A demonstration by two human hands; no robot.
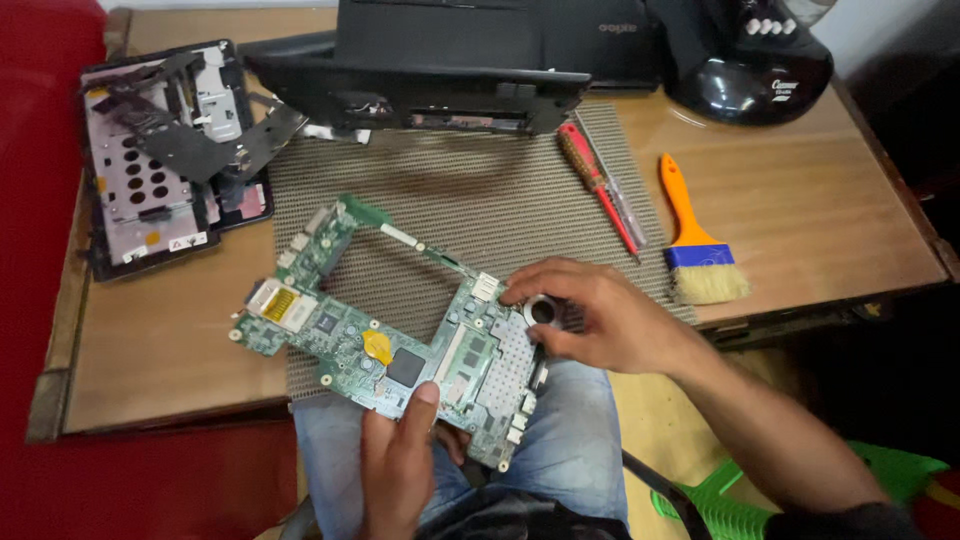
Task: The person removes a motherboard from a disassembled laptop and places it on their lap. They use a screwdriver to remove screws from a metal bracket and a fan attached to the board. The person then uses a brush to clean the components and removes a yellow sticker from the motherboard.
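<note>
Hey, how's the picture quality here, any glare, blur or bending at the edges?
Head view: even, soft light with faint shadows under the circuit board; a bright glare spot on the glossy black base at top right; both the left hand and right hand look sharp; the table edge bows slightly from the wide lens.

You hold a green laptop motherboard (400, 320), irregular in outline with a deep notch cut along its upper edge. It lies component side up, roughly flat, tilted diagonally from upper left to lower right, half over the table edge and half above your lap. A round yellow coin cell sits near the centre, a black square chip just right of it, a gold-coloured connector block at the left end, and a perforated metal shield at the right. A small silver ring-shaped part (541, 311) sits at the board's upper right corner, touching it.
</note>
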